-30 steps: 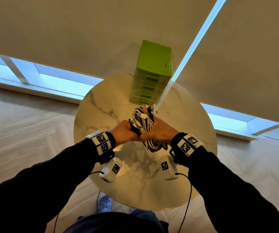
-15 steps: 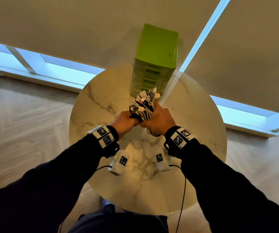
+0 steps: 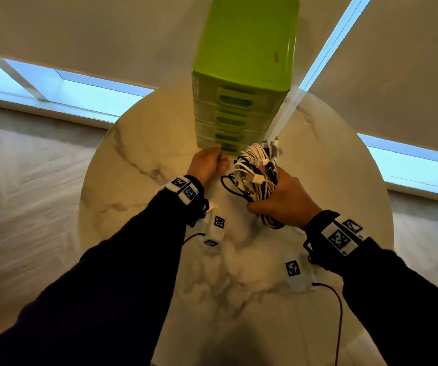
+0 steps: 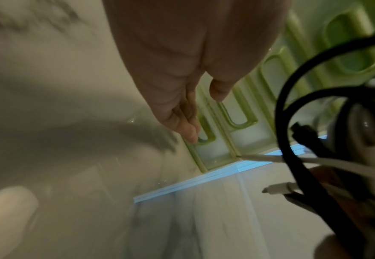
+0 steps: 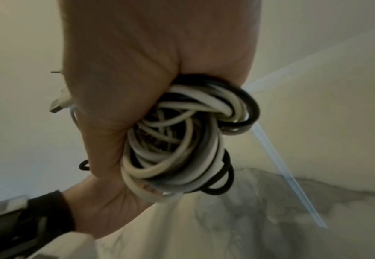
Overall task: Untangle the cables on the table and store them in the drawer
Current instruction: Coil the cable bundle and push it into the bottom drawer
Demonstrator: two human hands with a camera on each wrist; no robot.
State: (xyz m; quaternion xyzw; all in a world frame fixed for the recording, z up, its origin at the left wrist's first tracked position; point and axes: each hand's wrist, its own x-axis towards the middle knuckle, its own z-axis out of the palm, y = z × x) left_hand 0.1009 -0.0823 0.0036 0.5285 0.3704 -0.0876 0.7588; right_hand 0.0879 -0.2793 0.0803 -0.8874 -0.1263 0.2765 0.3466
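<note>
A bundle of white and black cables point(image 3: 255, 170) is gripped in my right hand point(image 3: 265, 202), held just above the round marble table point(image 3: 146, 159), right of the drawer unit's base. In the right wrist view my right hand's fingers point(image 5: 137, 87) are wrapped round the coiled cables point(image 5: 182, 140). The green drawer unit point(image 3: 244, 62) stands at the table's far side, all drawers closed. My left hand point(image 3: 219, 157) reaches to the bottom drawer point(image 3: 229, 147). Its straight fingertips point(image 4: 188, 129) touch the left end of that drawer's handle slot point(image 4: 206, 138); the thumb is apart.
A white blind rail point(image 3: 284, 114) leans down behind the drawer unit's right side. Wrist camera units point(image 3: 214, 231) point(image 3: 295, 273) hang under both wrists over the table. Wooden floor lies beyond the table's rim on both sides.
My left hand has let go of the bundle and moved forward to the bottom drawer's handle. The right hand now holds the cables alone, shifted right. The view has moved closer.
</note>
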